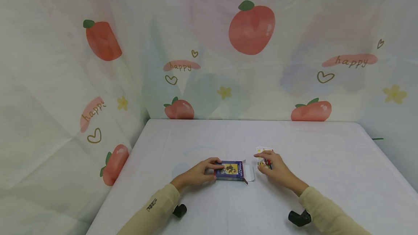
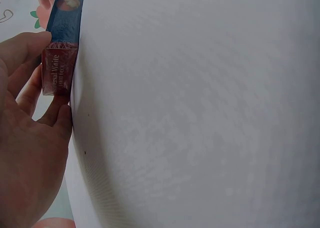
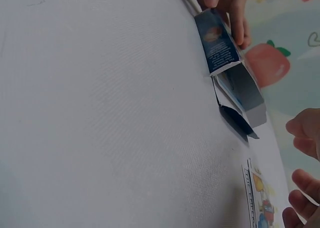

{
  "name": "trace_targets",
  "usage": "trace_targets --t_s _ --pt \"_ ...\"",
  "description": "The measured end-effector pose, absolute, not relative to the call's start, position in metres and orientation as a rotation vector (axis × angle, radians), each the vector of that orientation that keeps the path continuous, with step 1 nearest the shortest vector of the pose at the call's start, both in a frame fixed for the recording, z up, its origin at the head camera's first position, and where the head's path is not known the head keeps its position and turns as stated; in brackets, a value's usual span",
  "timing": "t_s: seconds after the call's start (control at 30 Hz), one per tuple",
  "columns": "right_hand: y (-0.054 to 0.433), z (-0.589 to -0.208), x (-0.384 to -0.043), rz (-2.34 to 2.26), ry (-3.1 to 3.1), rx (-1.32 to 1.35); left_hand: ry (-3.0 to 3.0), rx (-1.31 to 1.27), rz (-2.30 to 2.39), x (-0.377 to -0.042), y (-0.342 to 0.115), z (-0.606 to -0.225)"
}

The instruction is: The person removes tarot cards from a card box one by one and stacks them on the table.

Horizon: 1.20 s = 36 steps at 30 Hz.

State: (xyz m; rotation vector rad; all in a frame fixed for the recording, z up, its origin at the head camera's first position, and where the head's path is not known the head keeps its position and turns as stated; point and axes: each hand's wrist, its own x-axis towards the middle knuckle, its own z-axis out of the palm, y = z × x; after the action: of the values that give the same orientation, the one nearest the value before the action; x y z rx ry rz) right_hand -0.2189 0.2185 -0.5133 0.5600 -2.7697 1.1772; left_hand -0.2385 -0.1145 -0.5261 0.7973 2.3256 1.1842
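Note:
A blue tarot card box (image 1: 230,170) lies flat on the table with its right end flap open. My left hand (image 1: 201,171) grips the box's left end between thumb and fingers; the red end panel reading "Waite Tarot Deck" shows in the left wrist view. From the right wrist view, the opened end of the box (image 3: 220,43) looks hollow, at least near its mouth. To the right of it lies a small stack of picture cards (image 1: 265,151), slightly uneven. Over these cards is my right hand (image 1: 275,168), its fingers spread and apart from them in the right wrist view.
The white table (image 1: 228,209) has a fabric backdrop (image 1: 209,46) with fruit prints behind it and on the left. Black wrist-worn devices (image 1: 299,218) show beneath both sleeves.

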Motion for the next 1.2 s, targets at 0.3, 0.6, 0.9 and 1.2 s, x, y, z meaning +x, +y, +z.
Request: trace_targets --t_s 0.3,0.6,0.9,1.2 --pt "0.211 -0.512 -0.216 1.18 -2.792 0.573 2.337 0.785 1.177 -0.24 -0.115 -0.529" --pt "0.203 -0.516 -0.216 1.107 -2.785 0.609 2.332 0.784 1.182 -0.241 -0.115 -0.53" --pt "0.198 -0.52 -0.218 1.082 -2.827 0.593 2.331 0.783 1.182 -0.24 -0.115 -0.528" --pt "0.192 -0.523 -0.219 1.091 -2.837 0.618 2.328 0.79 1.179 -0.24 -0.116 -0.529"
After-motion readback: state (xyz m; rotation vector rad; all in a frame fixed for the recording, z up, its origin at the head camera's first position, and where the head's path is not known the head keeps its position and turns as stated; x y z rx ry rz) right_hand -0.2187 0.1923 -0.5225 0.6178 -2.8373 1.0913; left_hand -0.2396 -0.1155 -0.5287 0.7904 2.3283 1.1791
